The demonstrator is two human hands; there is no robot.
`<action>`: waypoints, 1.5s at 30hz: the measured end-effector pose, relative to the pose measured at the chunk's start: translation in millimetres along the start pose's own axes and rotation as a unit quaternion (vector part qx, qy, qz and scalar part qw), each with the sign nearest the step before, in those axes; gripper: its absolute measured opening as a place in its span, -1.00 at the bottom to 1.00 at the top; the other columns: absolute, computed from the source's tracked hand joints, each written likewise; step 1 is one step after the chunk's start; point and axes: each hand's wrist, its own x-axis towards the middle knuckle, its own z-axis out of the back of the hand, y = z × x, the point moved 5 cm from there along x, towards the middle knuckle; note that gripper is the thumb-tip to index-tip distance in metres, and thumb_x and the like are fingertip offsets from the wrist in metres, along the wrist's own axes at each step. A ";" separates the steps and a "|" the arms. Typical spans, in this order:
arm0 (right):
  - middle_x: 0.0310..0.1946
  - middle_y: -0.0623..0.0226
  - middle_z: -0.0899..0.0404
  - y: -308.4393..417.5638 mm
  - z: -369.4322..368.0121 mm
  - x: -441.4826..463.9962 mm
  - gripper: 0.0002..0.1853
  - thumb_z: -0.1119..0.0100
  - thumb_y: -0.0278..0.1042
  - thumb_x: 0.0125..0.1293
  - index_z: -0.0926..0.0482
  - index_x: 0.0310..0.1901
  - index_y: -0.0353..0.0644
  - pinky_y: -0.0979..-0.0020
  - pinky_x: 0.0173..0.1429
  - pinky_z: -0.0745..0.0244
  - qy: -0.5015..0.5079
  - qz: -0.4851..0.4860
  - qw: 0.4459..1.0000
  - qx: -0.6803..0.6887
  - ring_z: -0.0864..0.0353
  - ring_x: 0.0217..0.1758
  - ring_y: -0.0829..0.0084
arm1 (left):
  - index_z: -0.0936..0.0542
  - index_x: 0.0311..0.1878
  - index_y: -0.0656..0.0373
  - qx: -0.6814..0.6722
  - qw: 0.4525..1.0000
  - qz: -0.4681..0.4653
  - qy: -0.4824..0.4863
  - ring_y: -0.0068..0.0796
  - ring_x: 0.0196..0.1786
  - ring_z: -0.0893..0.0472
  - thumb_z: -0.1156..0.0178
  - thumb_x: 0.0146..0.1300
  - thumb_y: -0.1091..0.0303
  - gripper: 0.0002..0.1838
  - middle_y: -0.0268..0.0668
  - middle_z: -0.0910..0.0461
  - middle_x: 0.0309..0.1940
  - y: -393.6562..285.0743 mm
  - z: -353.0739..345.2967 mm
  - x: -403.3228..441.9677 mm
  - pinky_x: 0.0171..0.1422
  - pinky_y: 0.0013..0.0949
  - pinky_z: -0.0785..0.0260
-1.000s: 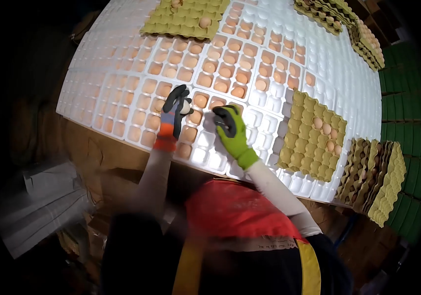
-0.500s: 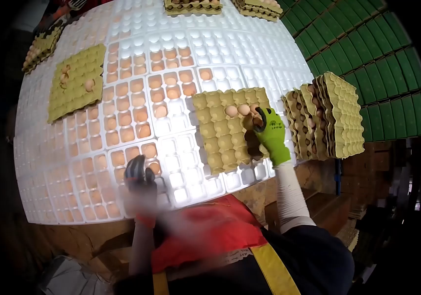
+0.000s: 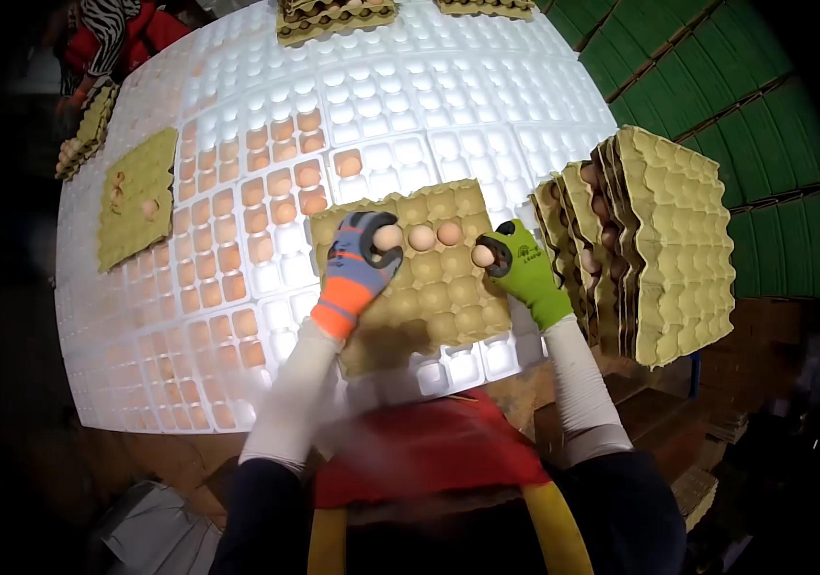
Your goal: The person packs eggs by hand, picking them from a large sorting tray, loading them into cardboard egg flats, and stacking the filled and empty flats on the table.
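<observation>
A yellowish pulp egg tray (image 3: 448,292) lies on the white plastic egg trays in front of me. My left hand (image 3: 362,257), in a grey and orange glove, closes its thumb and fingers round a pale brown egg (image 3: 388,238) at the tray's left side. Two more eggs, one pinkish (image 3: 421,238) and one browner (image 3: 449,233), sit in the cups to its right. Over the tray's right edge, my right hand (image 3: 517,264), in a green glove with black fingertips, pinches another egg (image 3: 483,256).
A leaning stack of pulp trays with eggs between them (image 3: 664,240) stands close at my right. Brown eggs fill cups in the white trays (image 3: 209,259) at left. Another pulp tray (image 3: 137,206) holds a few eggs. Green cartons (image 3: 707,125) line the far right; a person's patterned sleeve (image 3: 111,38) shows top left.
My left hand has come from the filled white cups onto the pulp tray and grips an egg there. The view has shifted; my right hand still has an egg near the tray's right edge.
</observation>
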 end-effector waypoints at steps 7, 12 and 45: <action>0.17 0.16 -0.51 -7.8 0.3 -14.7 -0.34 -0.26 -0.38 0.33 -0.24 0.42 -0.19 0.55 -0.20 -0.55 -0.015 -0.166 0.686 0.708 -0.63 -0.11 0.49 | -0.57 -0.03 0.09 0.134 0.978 0.092 0.127 -0.07 -0.03 -0.56 -0.44 -0.04 0.17 -0.52 -0.14 -0.48 -0.04 -29.9 -39.7 31.6 0.09 -0.13 -0.47; 0.21 0.27 -0.47 -13.8 -21.3 47.4 -0.41 -0.32 -0.50 0.18 -0.43 0.29 -0.18 0.38 0.07 -0.54 0.011 0.008 0.933 0.359 -0.57 0.07 0.43 | -0.57 0.07 0.11 -0.117 0.973 0.192 -0.046 -0.12 0.01 -0.60 -0.43 0.05 0.20 -0.50 -0.15 -0.56 0.00 -10.4 -1.9 -2.1 0.10 -0.17 -0.49; -0.12 0.22 -0.50 279.7 -191.7 42.0 -0.65 -0.14 -0.21 0.28 -0.53 0.08 -0.07 0.09 0.02 -0.37 0.078 0.199 0.976 -0.052 -0.50 -0.09 0.09 | -0.58 0.10 0.27 -0.073 0.881 0.317 -0.345 -0.08 0.12 -0.58 -0.09 0.30 0.53 -0.69 -0.07 -0.61 0.06 127.0 100.6 -235.7 0.26 -0.22 -0.41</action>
